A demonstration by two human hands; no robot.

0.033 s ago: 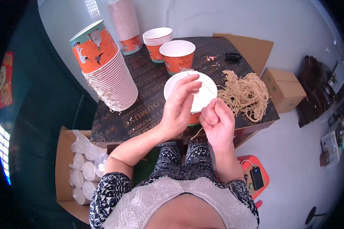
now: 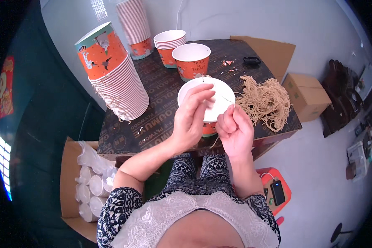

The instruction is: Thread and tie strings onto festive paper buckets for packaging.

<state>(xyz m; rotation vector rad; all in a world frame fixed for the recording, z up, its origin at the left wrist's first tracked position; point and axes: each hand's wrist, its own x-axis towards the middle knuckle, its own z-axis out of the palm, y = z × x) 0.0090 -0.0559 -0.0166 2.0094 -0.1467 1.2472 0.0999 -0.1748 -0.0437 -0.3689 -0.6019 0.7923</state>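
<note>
A paper cup [image 2: 225, 89] with a white inside and an orange, green-based wall stands near the table's front edge. A loop of tan cord [image 2: 206, 76] shows at its far rim. Over the cup's mouth I hold my left hand [image 2: 193, 115], its fingers stretched out and apart. My right hand [image 2: 236, 126] is closed in a pinch at the cup's right side. A thin strand of cord rises from its fingertips, and a tail of cord [image 2: 214, 143] hangs below that hand. To its right lies a tangled heap of tan cords [image 2: 265, 103].
At the left of the dark table [image 2: 161, 103] leans a tall stack of orange cups [image 2: 120, 82] with cords along their rims. Behind are another cup [image 2: 193, 62], a short stack [image 2: 169, 45], a tall stack [image 2: 134, 29] and a black object [image 2: 252, 61]. A carton [image 2: 72, 182] holds wrapped cups.
Hardly anything differs. My left hand has shifted very slightly to the left, and the strand above my right fingertips lies a little differently.
</note>
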